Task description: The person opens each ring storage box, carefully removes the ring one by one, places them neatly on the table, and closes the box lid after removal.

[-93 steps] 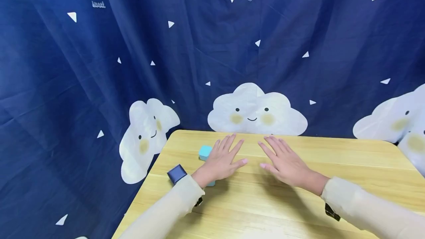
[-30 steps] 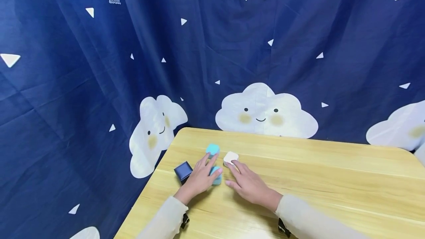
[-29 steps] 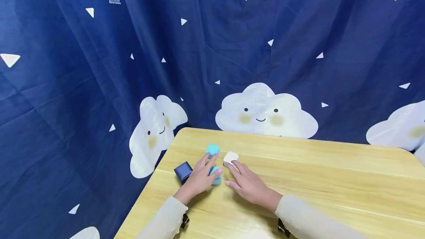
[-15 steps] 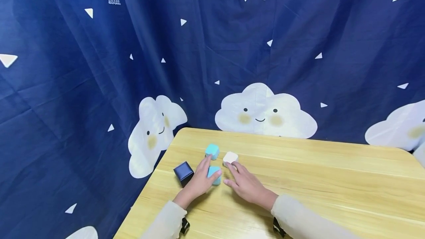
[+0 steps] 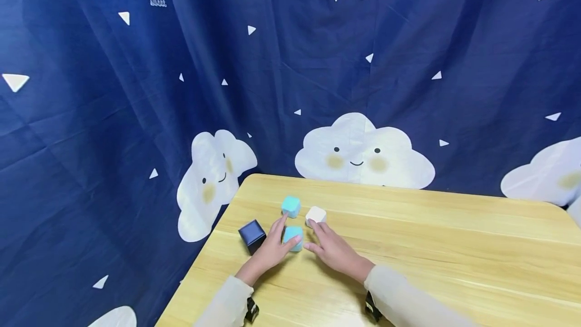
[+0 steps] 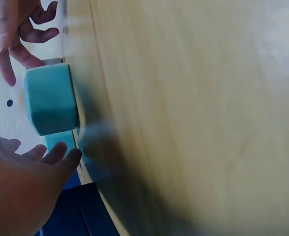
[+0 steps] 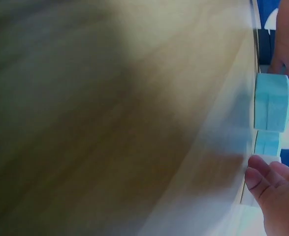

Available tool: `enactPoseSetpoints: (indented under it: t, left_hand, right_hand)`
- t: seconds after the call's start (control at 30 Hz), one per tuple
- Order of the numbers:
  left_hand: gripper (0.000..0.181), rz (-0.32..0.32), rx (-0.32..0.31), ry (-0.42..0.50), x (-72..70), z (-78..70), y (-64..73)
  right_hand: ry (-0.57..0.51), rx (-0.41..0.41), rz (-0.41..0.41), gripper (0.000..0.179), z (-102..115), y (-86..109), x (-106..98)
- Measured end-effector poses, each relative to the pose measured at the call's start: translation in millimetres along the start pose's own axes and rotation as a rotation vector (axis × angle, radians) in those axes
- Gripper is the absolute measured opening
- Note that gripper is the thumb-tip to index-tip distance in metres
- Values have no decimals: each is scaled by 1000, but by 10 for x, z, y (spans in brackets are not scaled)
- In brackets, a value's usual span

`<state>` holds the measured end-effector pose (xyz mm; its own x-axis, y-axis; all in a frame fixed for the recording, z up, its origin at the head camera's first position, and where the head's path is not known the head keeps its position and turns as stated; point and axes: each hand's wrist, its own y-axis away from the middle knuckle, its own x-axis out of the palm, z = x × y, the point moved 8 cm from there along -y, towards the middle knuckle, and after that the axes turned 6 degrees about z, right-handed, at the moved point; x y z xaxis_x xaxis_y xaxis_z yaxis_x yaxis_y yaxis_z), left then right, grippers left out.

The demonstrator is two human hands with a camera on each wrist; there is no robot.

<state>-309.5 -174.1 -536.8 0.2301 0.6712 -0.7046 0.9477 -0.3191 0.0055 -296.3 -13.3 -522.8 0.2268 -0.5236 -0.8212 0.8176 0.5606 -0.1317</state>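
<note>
from where i stand, let the near teal block [image 5: 292, 236] be the dial's centre, with 12 pointing away from the person. it sits on the pale wooden table [image 5: 431, 256]. the far teal block [image 5: 291, 205] lies at 12, just beyond it and apart; the white block [image 5: 316, 214] is at about 1, and the dark blue box [image 5: 252, 235] at 9.

the left hand [image 5: 270, 252] comes in from 8, fingers and thumb spread around the near teal block, not pinching it; the index finger reaches toward the far teal block, though i can't tell whether it touches.

the right hand [image 5: 337, 252] comes in from 4, thumb held apart from loosely bent fingers. an index fingertip is at the white block's near edge; contact is unclear, and no pinch shows.

out past 12 hangs a navy curtain [image 5: 272, 74], a smiling white cloud [image 5: 363, 135] on it toward 1.
</note>
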Motion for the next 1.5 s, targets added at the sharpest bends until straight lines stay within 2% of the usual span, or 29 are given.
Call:
enactPoseSetpoints:
  t: [0.43, 0.7, 0.97, 1.27, 1.5]
  left_hand:
    - [93, 25, 40, 132, -35, 135, 7]
    - [97, 88, 41, 124, -7, 177, 8]
    - [93, 125, 42, 126, 5, 188, 12]
    - [84, 131, -5, 60, 0, 188, 42]
    - [73, 138, -23, 51, 27, 209, 14]
  right_hand:
    - [-45, -17, 40, 79, 4, -109, 92]
    - [-93, 9, 53, 80, -33, -184, 106]
    - [-110, 7, 69, 83, -34, -225, 174]
    - [-90, -4, 48, 84, -4, -259, 181]
    - [-78, -41, 13, 72, 25, -279, 196]
